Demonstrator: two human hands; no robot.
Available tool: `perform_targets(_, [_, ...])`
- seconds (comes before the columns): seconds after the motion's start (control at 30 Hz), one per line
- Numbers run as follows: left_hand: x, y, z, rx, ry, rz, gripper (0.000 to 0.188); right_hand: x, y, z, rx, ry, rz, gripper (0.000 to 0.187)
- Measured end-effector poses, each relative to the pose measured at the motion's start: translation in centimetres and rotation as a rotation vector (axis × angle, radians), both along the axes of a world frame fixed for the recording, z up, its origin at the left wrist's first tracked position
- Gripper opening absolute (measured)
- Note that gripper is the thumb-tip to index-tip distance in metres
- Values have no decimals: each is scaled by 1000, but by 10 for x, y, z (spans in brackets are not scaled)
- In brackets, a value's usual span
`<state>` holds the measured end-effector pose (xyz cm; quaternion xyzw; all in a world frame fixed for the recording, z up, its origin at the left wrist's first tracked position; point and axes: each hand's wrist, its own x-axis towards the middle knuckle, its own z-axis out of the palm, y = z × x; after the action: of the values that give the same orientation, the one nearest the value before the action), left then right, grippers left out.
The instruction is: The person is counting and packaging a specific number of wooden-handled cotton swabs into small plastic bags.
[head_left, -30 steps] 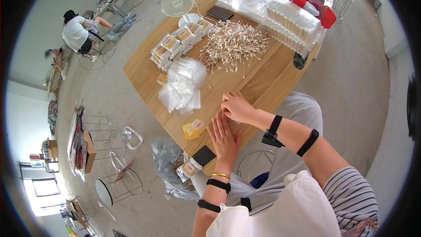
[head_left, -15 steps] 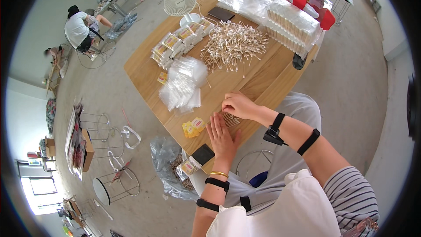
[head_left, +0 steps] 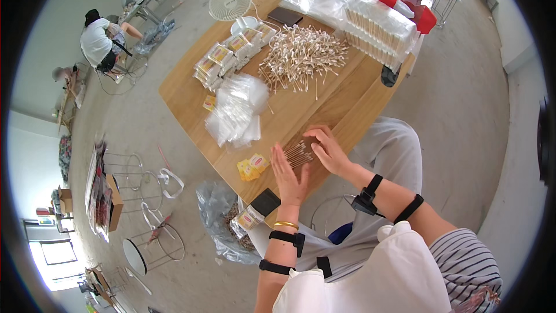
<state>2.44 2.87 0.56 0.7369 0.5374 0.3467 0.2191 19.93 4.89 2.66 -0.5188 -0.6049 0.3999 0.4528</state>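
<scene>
A small row of cotton swabs [head_left: 297, 155] lies on the wooden table near its front edge, between my two hands. Along the left ends of the swabs rests my left hand [head_left: 289, 179], fingers stretched out and flat. My right hand [head_left: 329, 152] is at their other end, its fingers apart and slightly bent, holding nothing. Left of my left hand are yellow printed cards [head_left: 252, 167]. Farther off lie clear plastic bags [head_left: 234, 113] and a large loose heap of cotton swabs [head_left: 304, 55].
Filled swab packs [head_left: 223, 61] are stacked at the table's left, near a white fan [head_left: 230, 3]. Bundled swabs [head_left: 379, 29] stand at the far right. A black block [head_left: 266, 202] and one pack [head_left: 248, 218] sit at the near corner. Another person [head_left: 99, 40] sits far left.
My right hand has opened its bent fingers and moved slightly right, exposing more of the swab row. My left hand stays beside the swabs. The whole view has shifted slightly.
</scene>
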Motion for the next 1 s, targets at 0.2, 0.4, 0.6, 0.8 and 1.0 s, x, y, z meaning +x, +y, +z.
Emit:
perform_targets(0.2, [4, 10, 4, -118, -357, 36, 92, -43, 9, -9, 98, 83, 20, 38])
perform_targets(0.4, [1, 6, 8, -136, -490, 35, 90, -49, 8, -7, 106, 57, 30, 40])
perform_targets(0.6, [-20, -11, 10, -66, -219, 96, 84, -2, -15, 12, 209, -459, 78, 61])
perform_targets(0.8, [-22, -25, 6, -53, 343, 172, 78, -25, -32, 5, 206, -817, 220, 94])
perform_targets(1.0, [-25, -20, 9, -83, 476, 142, 80, -30, -19, -9, 248, -931, 209, 92])
